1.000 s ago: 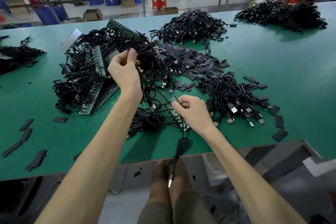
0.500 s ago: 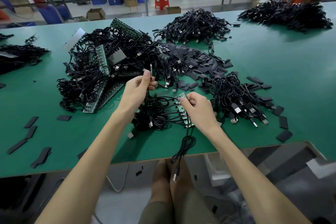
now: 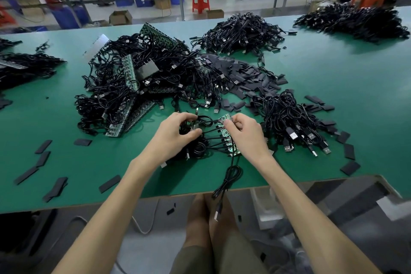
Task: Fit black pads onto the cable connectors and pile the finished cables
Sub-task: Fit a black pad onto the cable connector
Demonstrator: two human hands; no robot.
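A green circuit strip with several black cables attached lies on the green table near its front edge. My right hand pinches the strip's far end. My left hand grips the coiled cables just left of the strip. One cable hangs over the table's edge toward my knees. A heap of black pads lies beyond my hands. A pile of cables sits to my right hand's right.
A big tangle of cables and green strips fills the left middle. More cable piles lie at the back, far right and far left. Loose pads are scattered at the front left and right.
My left hand has come down from the big tangle to the coiled cables beside the strip. My right hand has stayed on the strip.
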